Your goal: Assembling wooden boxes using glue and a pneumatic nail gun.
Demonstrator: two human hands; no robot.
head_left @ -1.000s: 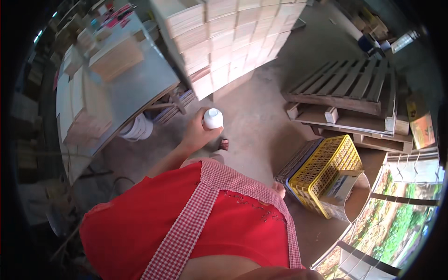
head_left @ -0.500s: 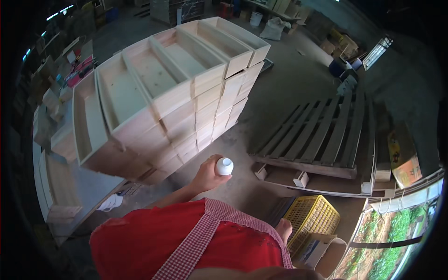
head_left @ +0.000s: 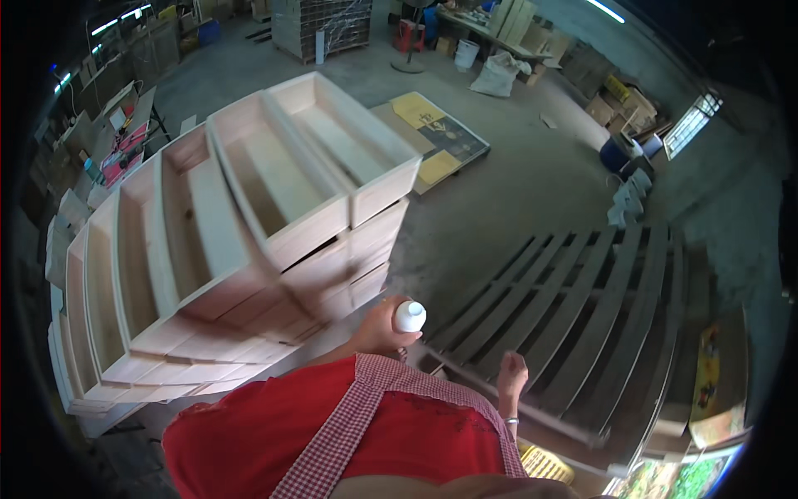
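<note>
My left hand (head_left: pixel 378 329) is wrapped round a small white bottle (head_left: pixel 410 317), held upright in front of my chest, with its top facing me. Close beyond that hand rises a tall stack of pale wooden boxes (head_left: pixel 291 264), open at the top and set side by side in rows. My right hand (head_left: pixel 513 372) hangs at my right side with its fingers curled in and nothing visible in them. Behind it lies a dark slatted wooden pallet (head_left: pixel 568 312); I see no contact between them. A pale band circles the right wrist.
A yellow plastic crate (head_left: pixel 544 466) shows low at the right. Flat printed cardboard (head_left: pixel 440 133) lies beyond the boxes. Further back stand a wrapped pallet load (head_left: pixel 320 32), a fan stand (head_left: pixel 408 63), a white bucket (head_left: pixel 466 55) and a pale sack (head_left: pixel 499 75).
My view has shifted forward along the pallet and boxes. The box stack now appears lower and further left. My right hand has risen and moved forward; the left still grips the bottle.
</note>
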